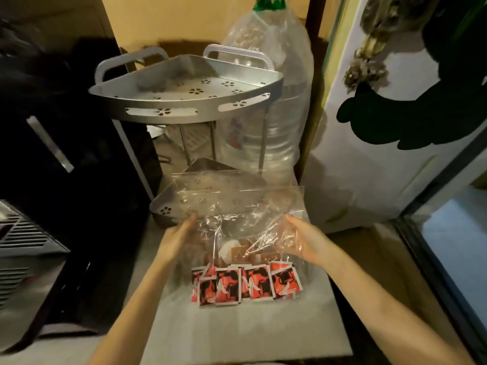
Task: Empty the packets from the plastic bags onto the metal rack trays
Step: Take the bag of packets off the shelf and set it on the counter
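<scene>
Before the rack, a clear bag (pixel 237 219) is held at both sides over the table (pixel 237 333).
From the head view, the left hand (pixel 176 238) and right hand (pixel 303 241) are seen gripping the bag's edges, its mouth toward the lower tray (pixel 164 209); the red packets (pixel 245 285) are bunched at its near end, about seven counted, some overlapped. The near end should be lifted so the packets slide onto one of two trays; the upper tray (pixel 184 101) is bare.

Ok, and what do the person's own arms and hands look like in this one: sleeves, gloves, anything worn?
Both forearms are bare right to the bottom frame edge, with no sleeves in view. The left hand and right hand wear no gloves, and no watch, ring or bracelet shows, though clear plastic partly veils the fingers.
</scene>
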Available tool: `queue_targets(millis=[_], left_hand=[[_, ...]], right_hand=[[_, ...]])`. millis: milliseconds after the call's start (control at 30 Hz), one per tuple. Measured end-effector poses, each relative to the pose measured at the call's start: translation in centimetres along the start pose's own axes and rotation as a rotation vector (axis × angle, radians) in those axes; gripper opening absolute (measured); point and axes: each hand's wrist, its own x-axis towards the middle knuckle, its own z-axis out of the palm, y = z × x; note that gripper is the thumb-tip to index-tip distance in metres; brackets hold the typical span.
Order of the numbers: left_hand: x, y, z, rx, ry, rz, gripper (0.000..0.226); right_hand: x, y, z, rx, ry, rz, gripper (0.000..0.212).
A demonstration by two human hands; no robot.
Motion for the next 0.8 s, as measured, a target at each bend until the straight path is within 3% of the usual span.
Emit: queue_targets(millis=[100, 267, 367, 467, 533, 667, 800], left_hand=[[0.7, -0.7, -0.2, -0.028, -0.062, -0.015, 0.055], [1.7, -1.5, -1.0, -0.118, -0.134, -0.078, 0.063], [1.8, -1.0, -0.8, 0.049, -0.026, 0.011, 0.062], [1.4, -1.0, -0.4, 0.225, 0.172, 0.056, 0.062], [0.8, -1.2, 0.0, 0.297, 0.270, 0.121, 0.067], [0.1, -1.8, 0.6, 0.733, 0.401, 0.379, 0.070], [-1.2, -3.1, 1.7, 1.056, 0.397, 0.587, 0.062]], right_hand=[[1.3, 0.4, -0.7, -0.098, 0.015, 0.036, 0.053], [2.3, -0.5, -2.1, -0.161, 0.048, -0.038, 0.059], [2.3, -2.3, -1.9, -0.323, 0.148, -0.205, 0.060], [3.2, -3.9, -1.3, -0.581, 0.223, -0.417, 0.089], [3.4, -4.8, -0.4, -0.813, 0.244, -0.556, 0.095], [4.2, -6.3, 2.6, -1.247, 0.154, -0.819, 0.094], [6.2, -7.2, 6.2, -1.528, -0.025, -0.900, 0.107]])
